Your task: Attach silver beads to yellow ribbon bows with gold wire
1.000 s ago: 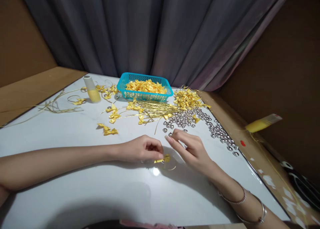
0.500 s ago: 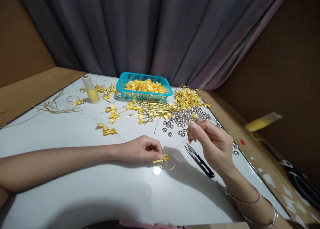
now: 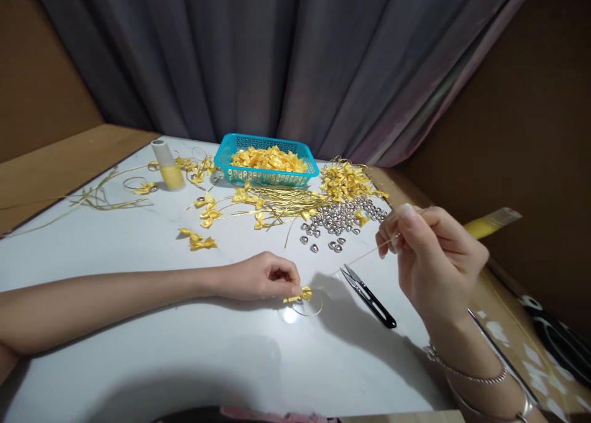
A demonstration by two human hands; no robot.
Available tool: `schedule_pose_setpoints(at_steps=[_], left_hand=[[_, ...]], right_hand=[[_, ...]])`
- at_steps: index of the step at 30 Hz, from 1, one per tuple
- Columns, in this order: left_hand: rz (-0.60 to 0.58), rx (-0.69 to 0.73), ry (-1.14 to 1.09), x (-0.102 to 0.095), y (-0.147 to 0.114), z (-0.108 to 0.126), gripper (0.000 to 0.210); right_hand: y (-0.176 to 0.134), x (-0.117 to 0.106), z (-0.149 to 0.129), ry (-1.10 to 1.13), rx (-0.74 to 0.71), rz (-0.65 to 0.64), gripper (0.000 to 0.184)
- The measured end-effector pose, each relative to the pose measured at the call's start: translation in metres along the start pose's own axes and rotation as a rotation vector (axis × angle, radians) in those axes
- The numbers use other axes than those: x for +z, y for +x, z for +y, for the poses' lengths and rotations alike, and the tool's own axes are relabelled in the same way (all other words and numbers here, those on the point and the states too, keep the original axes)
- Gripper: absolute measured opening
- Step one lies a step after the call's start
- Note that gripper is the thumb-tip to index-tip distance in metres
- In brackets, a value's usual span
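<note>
Resting on the white tabletop, my left hand [image 3: 265,276] pinches a small yellow ribbon bow [image 3: 305,292] with a gold cord loop [image 3: 318,309] below it. My right hand [image 3: 434,257] is raised over the right side, thumb and fingers closed on a thin thread [image 3: 364,254]. This thread slants down toward the bow; its lower stretch is faint against the table. Black-handled thread snips [image 3: 369,297] lie between my hands, blades pointing away to the left.
A turquoise basket [image 3: 221,158] of yellow bows stands at the back. Before it lie gold cords [image 3: 290,200], silver beads [image 3: 339,217] and a pile of bows [image 3: 346,180]. A yellow thread spool [image 3: 170,172] stands back left, another spool [image 3: 489,223] at right. Black-handled scissors [image 3: 561,337] lie far right.
My right hand has moved to the right and slightly toward me, drawing the thread out longer. My left hand and the bow have barely moved.
</note>
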State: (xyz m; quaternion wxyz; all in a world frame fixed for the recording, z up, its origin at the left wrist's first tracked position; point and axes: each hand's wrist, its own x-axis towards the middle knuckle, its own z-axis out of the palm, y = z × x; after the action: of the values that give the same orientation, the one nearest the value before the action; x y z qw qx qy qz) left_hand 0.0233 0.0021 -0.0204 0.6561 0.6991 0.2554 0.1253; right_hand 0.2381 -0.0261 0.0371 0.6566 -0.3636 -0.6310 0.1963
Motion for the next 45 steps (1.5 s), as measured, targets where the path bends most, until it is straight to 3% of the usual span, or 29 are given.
schedule_pose_setpoints(at_steps=[18,31,33,34,37,39,42,45], left_hand=[[-0.003,0.059,0.220,0.000,0.000,-0.006,0.018],[0.014,0.076,0.245,0.002,-0.001,-0.006,0.011],[0.028,0.086,0.244,0.002,0.000,-0.005,0.010],[0.035,0.090,0.237,0.003,0.000,-0.005,0.011],[0.071,0.092,0.184,0.004,0.001,-0.007,0.016],[0.099,0.105,0.164,0.004,0.002,-0.008,0.018],[0.128,0.164,0.221,0.004,0.003,-0.011,0.018],[0.125,0.208,0.261,0.003,0.002,-0.012,0.017]], right_hand=[[0.017,-0.008,-0.009,0.066,-0.093,0.228,0.030],[0.019,-0.014,-0.007,-0.002,-0.084,0.279,0.032],[0.019,-0.020,-0.006,-0.086,-0.034,0.158,0.031],[0.019,-0.022,-0.005,-0.164,0.017,0.028,0.030],[0.015,-0.020,-0.002,-0.383,0.182,-0.567,0.025],[0.009,-0.012,0.002,-0.371,0.225,-0.898,0.024],[-0.003,0.004,0.010,-0.270,0.280,-1.090,0.022],[-0.010,0.012,0.015,-0.205,0.376,-1.165,0.019]])
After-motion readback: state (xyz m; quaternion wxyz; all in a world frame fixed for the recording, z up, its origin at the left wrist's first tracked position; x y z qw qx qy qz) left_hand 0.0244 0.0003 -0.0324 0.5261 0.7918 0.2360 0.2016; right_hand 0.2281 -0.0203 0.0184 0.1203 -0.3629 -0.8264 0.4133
